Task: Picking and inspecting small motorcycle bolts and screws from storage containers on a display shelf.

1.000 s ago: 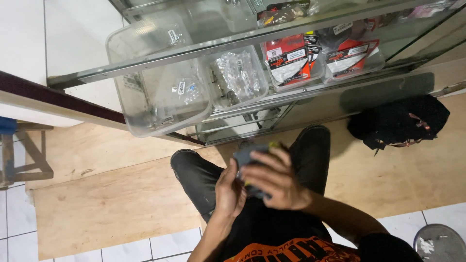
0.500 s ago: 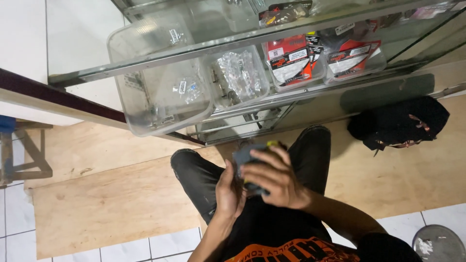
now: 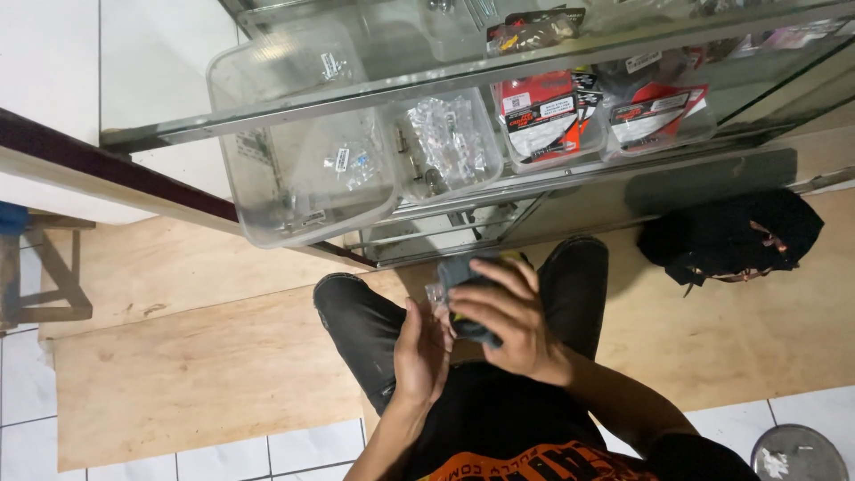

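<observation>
Head view, looking down: right hand (image 3: 508, 321) had fingers curled over a dark grey bundle (image 3: 463, 276), clamped on it above the lap. Left hand (image 3: 420, 352) stood edge-on beside it, fingers straight and together, touching the bundle's side. Glass display case (image 3: 427, 80) with clear plastic bins (image 3: 303, 169) just ahead; black bag (image 3: 721, 236) on the plywood floor (image 3: 196, 374).

Both hands meet at lower centre of the frame, above the lap. The left hand (image 3: 420, 349) stands edge-up, palm facing right, fingers (image 3: 415, 313) straight and together. The right hand (image 3: 506, 313) lies palm-down, fingers curled in a grip, its forearm running toward the lower right.
</observation>
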